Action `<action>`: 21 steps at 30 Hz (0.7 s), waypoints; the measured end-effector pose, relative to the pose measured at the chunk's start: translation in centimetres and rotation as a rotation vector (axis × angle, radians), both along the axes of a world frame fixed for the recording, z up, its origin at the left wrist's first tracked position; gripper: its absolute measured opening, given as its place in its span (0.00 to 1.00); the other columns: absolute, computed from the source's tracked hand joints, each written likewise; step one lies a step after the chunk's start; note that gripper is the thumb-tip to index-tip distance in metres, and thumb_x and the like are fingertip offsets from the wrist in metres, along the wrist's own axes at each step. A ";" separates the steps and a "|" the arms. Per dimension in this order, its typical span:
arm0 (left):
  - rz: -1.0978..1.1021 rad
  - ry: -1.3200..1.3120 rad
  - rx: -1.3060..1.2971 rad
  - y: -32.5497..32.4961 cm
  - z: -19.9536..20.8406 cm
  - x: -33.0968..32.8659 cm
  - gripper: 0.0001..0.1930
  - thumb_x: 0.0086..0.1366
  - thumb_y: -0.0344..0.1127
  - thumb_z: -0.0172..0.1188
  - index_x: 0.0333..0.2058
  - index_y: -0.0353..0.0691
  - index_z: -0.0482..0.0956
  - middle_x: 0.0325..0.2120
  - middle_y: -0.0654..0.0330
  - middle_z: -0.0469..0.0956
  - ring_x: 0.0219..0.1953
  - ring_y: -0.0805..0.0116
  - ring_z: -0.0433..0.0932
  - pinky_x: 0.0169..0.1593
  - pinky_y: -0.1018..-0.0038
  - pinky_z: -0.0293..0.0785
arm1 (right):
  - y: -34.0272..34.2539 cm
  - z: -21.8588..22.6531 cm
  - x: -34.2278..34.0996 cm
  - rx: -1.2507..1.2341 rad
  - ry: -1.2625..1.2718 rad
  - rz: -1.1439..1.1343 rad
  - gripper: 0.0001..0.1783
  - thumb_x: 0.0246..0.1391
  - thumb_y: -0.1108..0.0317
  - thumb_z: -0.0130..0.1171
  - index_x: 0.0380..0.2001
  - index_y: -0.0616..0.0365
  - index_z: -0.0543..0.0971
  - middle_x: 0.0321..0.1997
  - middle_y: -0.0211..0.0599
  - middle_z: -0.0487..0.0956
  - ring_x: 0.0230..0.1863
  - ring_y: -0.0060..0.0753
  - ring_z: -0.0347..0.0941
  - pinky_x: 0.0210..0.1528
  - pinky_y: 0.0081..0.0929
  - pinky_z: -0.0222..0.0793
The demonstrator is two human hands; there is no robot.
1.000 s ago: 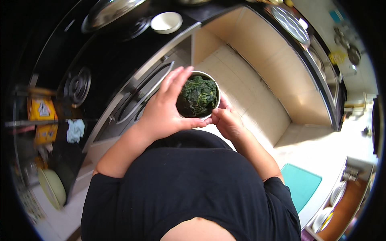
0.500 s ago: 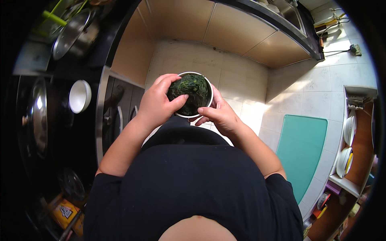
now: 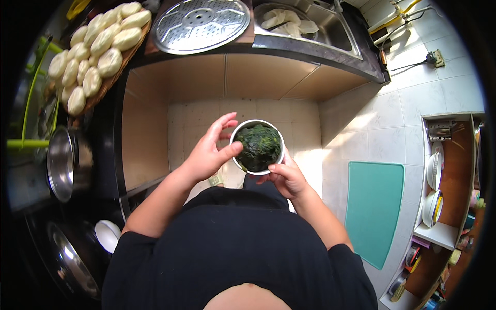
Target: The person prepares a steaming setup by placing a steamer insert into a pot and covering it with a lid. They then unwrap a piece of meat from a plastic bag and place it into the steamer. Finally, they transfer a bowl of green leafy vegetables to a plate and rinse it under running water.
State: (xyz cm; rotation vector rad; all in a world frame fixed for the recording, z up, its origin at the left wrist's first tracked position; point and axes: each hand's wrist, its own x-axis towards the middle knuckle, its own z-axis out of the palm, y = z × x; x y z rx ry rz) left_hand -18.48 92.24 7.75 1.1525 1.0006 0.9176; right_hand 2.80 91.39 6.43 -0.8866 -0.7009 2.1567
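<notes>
A white bowl (image 3: 256, 121) is held in front of my body. Dark green cooked leafy greens (image 3: 259, 147) fill it in a rounded heap. My right hand (image 3: 290, 178) grips the bowl at its lower right, thumb at the rim and fingers underneath. On the other side, my left hand (image 3: 205, 155) has its fingers spread and raised beside the rim. Its thumb tip is at the bowl's left edge, by the greens; whether it presses on them I cannot tell.
Several pale oval dough pieces (image 3: 108, 41) lie on a woven tray at the far left. A perforated steamer plate (image 3: 201, 26) and a sink (image 3: 336, 26) with cloth line the far counter. A metal pot (image 3: 62, 165) and white bowl (image 3: 107, 235) stand left; shelves (image 3: 454, 191) stand right.
The view has shifted toward the far counter, bringing the dough pieces and steamer plate in. My left fingers have lifted off the greens and spread apart; my right hand still holds the bowl.
</notes>
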 end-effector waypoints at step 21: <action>0.341 -0.382 -0.532 27.6 -2.6 13.6 0.17 0.63 0.42 0.36 0.48 0.42 0.61 0.39 0.58 0.70 0.37 0.67 0.73 0.32 0.67 0.75 | 29.2 -1.6 12.7 0.111 -0.010 0.180 0.49 0.43 0.70 0.57 0.61 0.48 0.35 0.53 0.46 0.61 0.46 0.34 0.66 0.36 0.27 0.69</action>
